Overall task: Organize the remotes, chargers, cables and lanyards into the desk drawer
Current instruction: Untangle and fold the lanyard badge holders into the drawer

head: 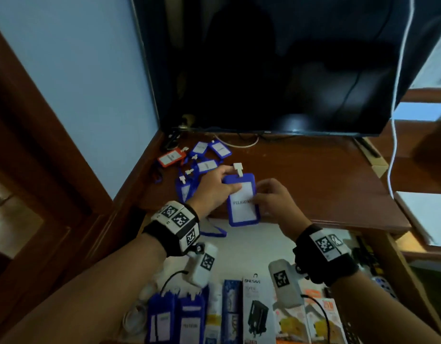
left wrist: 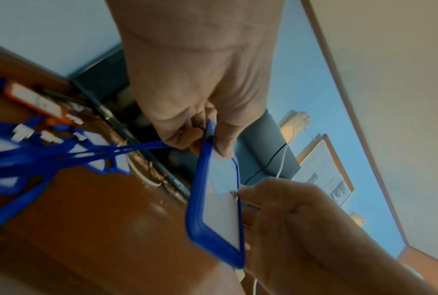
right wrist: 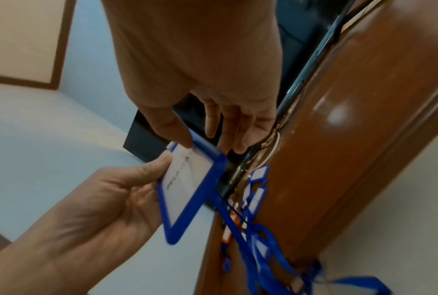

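Both hands hold a blue badge holder [head: 243, 199] with a white card above the desk's front edge. My left hand [head: 228, 181] grips its top near the white clip, thumb on the face [left wrist: 224, 148]. My right hand [head: 260, 194] pinches its right edge [right wrist: 187, 142]. Its blue lanyard strap [left wrist: 137, 147] trails back to a pile of blue badge holders [head: 202, 161] and an orange one [head: 171, 157] at the desk's back left. Below, the open drawer [head: 251, 240] holds charger boxes [head: 258, 311], blue badge holders [head: 174, 319], a white cable [head: 135, 319] and remotes [head: 368, 259].
A dark TV [head: 276, 70] stands at the back of the brown desk [head: 313, 175], with wires under it. A white cord [head: 394, 125] hangs down at the right. A blue wall and a wooden frame close off the left side.
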